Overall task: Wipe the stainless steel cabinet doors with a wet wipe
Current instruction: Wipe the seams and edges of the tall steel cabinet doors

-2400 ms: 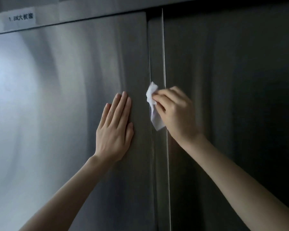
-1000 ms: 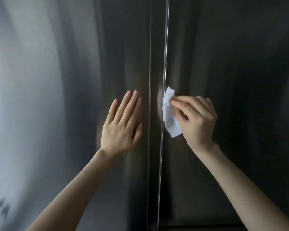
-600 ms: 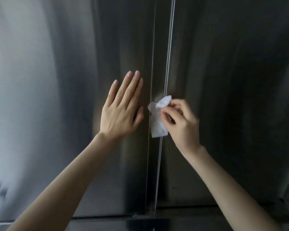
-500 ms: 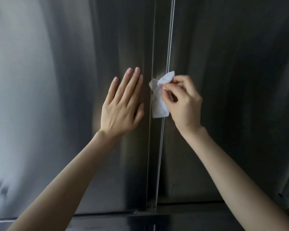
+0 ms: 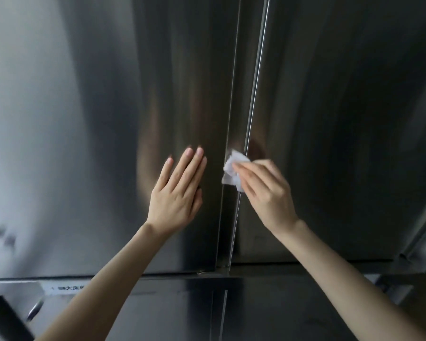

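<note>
Two stainless steel cabinet doors fill the view: the left door (image 5: 89,134) and the right door (image 5: 342,124), meeting at a vertical edge strip (image 5: 252,94). My left hand (image 5: 176,193) lies flat on the left door, fingers straight and together, holding nothing. My right hand (image 5: 266,190) pinches a crumpled white wet wipe (image 5: 233,169) and presses it against the edge strip between the doors. Most of the wipe is hidden under my fingers.
Below the doors runs a horizontal ledge (image 5: 280,265), with lower cabinet panels (image 5: 182,311) beneath it. A small white label (image 5: 64,288) is stuck at the lower left. A dark object with a metal handle (image 5: 35,308) sits at the bottom left corner.
The view has tilted down, showing the doors' bottom ledge. My right hand has slid the wipe down and up along the edge strip. My left hand has stayed flat on the left door.
</note>
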### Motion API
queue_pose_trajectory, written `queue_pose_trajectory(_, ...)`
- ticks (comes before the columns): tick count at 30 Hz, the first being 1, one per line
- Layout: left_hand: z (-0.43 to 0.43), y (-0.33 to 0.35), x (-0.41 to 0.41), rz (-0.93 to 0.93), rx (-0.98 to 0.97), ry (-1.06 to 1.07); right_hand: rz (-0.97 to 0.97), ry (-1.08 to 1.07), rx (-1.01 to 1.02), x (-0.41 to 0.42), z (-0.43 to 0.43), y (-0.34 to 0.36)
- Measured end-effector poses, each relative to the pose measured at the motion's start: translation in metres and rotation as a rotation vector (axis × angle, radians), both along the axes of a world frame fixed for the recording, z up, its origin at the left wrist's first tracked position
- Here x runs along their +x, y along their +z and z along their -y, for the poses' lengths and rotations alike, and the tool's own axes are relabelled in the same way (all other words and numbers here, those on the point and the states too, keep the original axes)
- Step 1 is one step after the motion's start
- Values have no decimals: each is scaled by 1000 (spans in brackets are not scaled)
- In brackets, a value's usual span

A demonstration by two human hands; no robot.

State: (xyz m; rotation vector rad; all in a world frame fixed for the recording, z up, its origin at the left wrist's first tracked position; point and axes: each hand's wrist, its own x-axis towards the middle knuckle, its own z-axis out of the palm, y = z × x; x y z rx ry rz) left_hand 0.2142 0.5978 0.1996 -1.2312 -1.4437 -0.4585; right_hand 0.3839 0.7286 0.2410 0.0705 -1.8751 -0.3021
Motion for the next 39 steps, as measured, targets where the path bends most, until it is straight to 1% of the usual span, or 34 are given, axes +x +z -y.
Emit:
queue_pose_trajectory(3, 1, 1, 4, 31, -7, -2, -22, -16, 25, -13, -1, 9)
queue_pose_trajectory(6, 4, 3, 6, 59, -28, -7, -53, -20, -8, -18, 0, -11)
queue_pose_trajectory(8, 4, 2, 9, 92, -33, -16, 1, -24, -20, -16, 2, -40)
queue_pose_trajectory(11, 3, -8, 15, 137, -26, 5, 146, -35, 14, -5, 7, -82)
queue_pose_trajectory(14, 8, -31, 21, 149, -98, 16, 222, -31, 105, 2, 3, -86)
queue_pose_trajectory(16, 12, -42, 22, 147, -143, 15, 201, -29, 161, -1, -4, -72)
queue_pose_trajectory(18, 15, -53, 24, 155, -178, 13, 142, -38, 154, -5, -8, -63)
queue_pose_trajectory(20, 16, -66, 27, 171, -203, 22, 102, -40, 119, -8, -8, -71)
queue_pose_trajectory(22, 18, -79, 32, 188, -224, 42, 113, -25, 94, -8, -8, -94)
queue_pose_trajectory(25, 22, -95, 38, 203, -273, 79, 225, -3, 78, -3, -5, -138)
queue_pose_trajectory(28, 23, -106, 45, 224, -302, 120, 381, -3, 67, 2, 5, -187)
queue_pose_trajectory(30, 23, -109, 48, 231, -309, 144, 446, -9, 46, 4, 10, -203)
queue_pose_trajectory(33, 24, -107, 48, 225, -321, 169, 497, 41, 134, 3, 5, -187)
queue_pose_trajectory(35, 26, -106, 47, 229, -332, 171, 469, 55, 183, 4, 1, -165)
queue_pose_trajectory(36, 27, -106, 48, 236, -333, 167, 425, 43, 160, 4, -1, -155)
queue_pose_trajectory(39, 25, -105, 53, 266, -320, 166, 266, 31, -7, -2, -3, -136)
